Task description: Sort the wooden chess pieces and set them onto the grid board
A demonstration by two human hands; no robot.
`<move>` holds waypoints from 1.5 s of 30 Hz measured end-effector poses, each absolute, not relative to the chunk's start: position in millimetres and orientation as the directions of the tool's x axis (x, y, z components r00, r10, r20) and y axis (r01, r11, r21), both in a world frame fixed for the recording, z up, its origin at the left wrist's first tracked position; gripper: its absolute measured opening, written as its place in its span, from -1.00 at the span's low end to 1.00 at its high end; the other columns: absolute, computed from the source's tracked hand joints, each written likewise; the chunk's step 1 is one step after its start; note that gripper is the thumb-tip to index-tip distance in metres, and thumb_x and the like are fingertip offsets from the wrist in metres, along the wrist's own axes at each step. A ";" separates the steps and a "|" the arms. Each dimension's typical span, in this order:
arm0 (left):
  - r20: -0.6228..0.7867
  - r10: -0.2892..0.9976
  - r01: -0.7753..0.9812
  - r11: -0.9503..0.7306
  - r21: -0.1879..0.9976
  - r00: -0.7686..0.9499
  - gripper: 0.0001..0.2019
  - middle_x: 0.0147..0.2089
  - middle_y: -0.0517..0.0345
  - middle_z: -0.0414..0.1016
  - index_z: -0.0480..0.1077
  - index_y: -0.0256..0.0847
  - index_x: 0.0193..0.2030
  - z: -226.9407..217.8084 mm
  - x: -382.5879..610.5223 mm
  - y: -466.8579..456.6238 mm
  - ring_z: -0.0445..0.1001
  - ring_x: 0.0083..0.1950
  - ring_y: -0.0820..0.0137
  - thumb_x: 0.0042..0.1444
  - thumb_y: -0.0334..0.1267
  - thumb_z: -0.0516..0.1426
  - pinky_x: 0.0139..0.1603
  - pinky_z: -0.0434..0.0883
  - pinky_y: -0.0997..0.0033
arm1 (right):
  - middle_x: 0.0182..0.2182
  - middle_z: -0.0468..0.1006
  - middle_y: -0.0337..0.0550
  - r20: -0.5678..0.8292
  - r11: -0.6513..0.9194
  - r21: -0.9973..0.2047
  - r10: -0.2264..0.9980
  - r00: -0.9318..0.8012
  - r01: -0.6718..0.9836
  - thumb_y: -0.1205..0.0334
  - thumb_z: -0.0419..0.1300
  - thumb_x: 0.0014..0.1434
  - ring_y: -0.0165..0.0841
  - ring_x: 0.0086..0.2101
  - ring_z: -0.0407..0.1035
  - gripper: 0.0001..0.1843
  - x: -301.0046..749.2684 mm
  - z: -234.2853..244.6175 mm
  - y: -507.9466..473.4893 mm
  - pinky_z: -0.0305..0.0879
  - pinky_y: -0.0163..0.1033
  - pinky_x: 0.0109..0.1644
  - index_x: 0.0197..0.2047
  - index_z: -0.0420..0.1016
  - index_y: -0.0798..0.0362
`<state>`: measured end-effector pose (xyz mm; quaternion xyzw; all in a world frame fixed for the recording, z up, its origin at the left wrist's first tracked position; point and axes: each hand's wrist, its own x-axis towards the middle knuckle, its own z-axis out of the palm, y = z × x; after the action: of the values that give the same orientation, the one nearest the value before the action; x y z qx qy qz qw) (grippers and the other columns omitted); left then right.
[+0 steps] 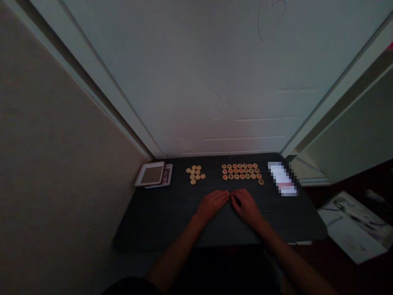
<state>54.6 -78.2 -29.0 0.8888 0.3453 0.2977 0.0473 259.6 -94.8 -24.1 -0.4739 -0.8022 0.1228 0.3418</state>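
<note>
My left hand (213, 204) and my right hand (246, 207) meet fingertip to fingertip above the dark table, their fingers drawn together. A small pale spot shows where they meet; too little is visible to name it. Just beyond my right hand, round wooden xiangqi pieces (241, 171) lie face up in three rows, with red and black characters. One piece (260, 182) sits below the right end of the rows. Farther left, a loose cluster of blank-side-up pieces (197, 172) lies beyond my left hand.
Shallow white-rimmed trays or frames (164, 172) are stacked at the table's back left. A bright pixelated object (281, 178) lies at the right. The dark table (159, 217) backs onto a white panel (172, 82) with heart patterns. A white box (353, 229) stands below, to the right.
</note>
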 end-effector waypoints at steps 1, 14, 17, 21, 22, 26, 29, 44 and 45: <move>0.499 0.643 0.579 -0.758 0.301 0.582 -0.75 0.08 0.04 0.61 0.49 -0.20 0.08 -29.7 54.7 -77.2 0.58 0.11 0.31 0.42 -0.31 0.02 0.19 0.52 0.21 | -0.17 0.59 -0.06 0.435 0.520 -0.525 0.844 -0.313 0.673 0.32 0.12 0.34 -0.18 -0.12 0.44 -0.82 259.6 -24.4 -94.7 0.39 -0.02 0.05 -0.06 0.51 -0.02; 0.488 0.755 0.635 -0.644 0.426 0.438 -0.85 -0.05 0.10 0.65 0.51 -0.11 -0.06 -21.8 55.9 -74.3 0.59 0.02 0.28 0.32 -0.17 0.17 0.24 0.44 0.07 | -0.19 0.59 -0.07 0.448 0.492 -0.578 0.858 -0.251 0.651 0.33 0.13 0.33 -0.19 -0.13 0.45 -0.83 258.6 -22.2 -94.7 0.41 -0.04 0.03 -0.08 0.52 -0.03; 0.471 0.763 0.619 -0.640 0.456 0.442 -0.85 -0.03 0.09 0.64 0.50 -0.10 -0.06 -19.7 55.0 -76.2 0.58 0.03 0.27 0.33 -0.18 0.15 0.18 0.48 0.08 | -0.19 0.59 -0.07 0.461 0.490 -0.577 0.856 -0.235 0.653 0.34 0.14 0.32 -0.19 -0.13 0.45 -0.83 258.2 -23.8 -94.1 0.42 -0.03 0.02 -0.08 0.52 -0.02; 0.485 0.784 0.597 -0.615 0.515 0.388 -0.83 0.05 0.08 0.60 0.49 -0.10 0.00 -21.8 53.5 -76.7 0.58 0.07 0.28 0.35 -0.25 0.11 0.14 0.53 0.11 | -0.20 0.59 -0.07 0.480 0.496 -0.577 0.849 -0.221 0.649 0.33 0.13 0.32 -0.18 -0.14 0.47 -0.81 257.9 -25.6 -92.9 0.45 -0.02 0.00 -0.06 0.52 -0.03; 0.492 0.789 0.587 -0.607 0.535 0.367 -0.82 0.07 0.07 0.60 0.49 -0.10 0.01 -22.6 53.3 -76.3 0.58 0.08 0.29 0.35 -0.27 0.10 0.14 0.54 0.13 | -0.20 0.59 -0.07 0.487 0.497 -0.579 0.847 -0.215 0.647 0.32 0.12 0.33 -0.18 -0.15 0.47 -0.81 257.8 -25.9 -92.7 0.46 -0.01 -0.01 -0.06 0.52 -0.03; 0.502 0.818 0.527 -0.568 0.632 0.279 -0.81 0.08 0.07 0.58 0.49 -0.11 0.00 -23.1 53.2 -73.2 0.58 0.10 0.32 0.34 -0.31 0.10 0.15 0.55 0.18 | -0.20 0.59 -0.07 0.496 0.494 -0.584 0.845 -0.199 0.644 0.30 0.11 0.34 -0.17 -0.15 0.48 -0.83 257.1 -27.1 -91.9 0.47 0.00 -0.02 -0.07 0.51 -0.04; 0.500 0.840 0.507 -0.532 0.678 0.212 -0.82 0.06 0.06 0.58 0.50 -0.12 -0.03 -21.2 52.5 -71.8 0.58 0.07 0.32 0.32 -0.34 0.11 0.14 0.56 0.19 | -0.21 0.59 -0.07 0.478 0.483 -0.584 0.854 -0.205 0.652 0.30 0.10 0.35 -0.16 -0.15 0.48 -0.83 256.7 -28.8 -91.3 0.47 0.00 -0.03 -0.07 0.50 -0.05; 0.394 0.917 0.337 -0.393 0.855 0.071 -0.84 0.02 0.02 0.59 0.54 -0.14 -0.07 -19.6 46.9 -65.6 0.62 -0.01 0.26 0.24 -0.28 0.19 -0.01 0.64 0.16 | -0.17 0.60 -0.08 0.473 0.472 -0.624 0.863 -0.180 0.623 0.31 0.12 0.33 -0.17 -0.14 0.52 -0.79 255.0 -32.2 -88.5 0.52 0.00 -0.03 -0.02 0.49 -0.09; 0.377 0.922 0.298 -0.385 0.873 0.088 -0.84 0.02 0.01 0.59 0.54 -0.15 -0.06 -18.4 47.6 -63.0 0.62 -0.01 0.26 0.23 -0.27 0.20 -0.02 0.65 0.17 | -0.15 0.60 -0.08 0.477 0.482 -0.628 0.859 -0.188 0.611 0.31 0.12 0.33 -0.18 -0.13 0.52 -0.77 254.2 -30.2 -85.7 0.53 -0.02 -0.03 0.00 0.49 -0.10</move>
<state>47.6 -63.0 -18.4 0.6673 0.4570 0.4973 0.3138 254.2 -85.7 -30.2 -0.4860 -0.7559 0.1502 0.4121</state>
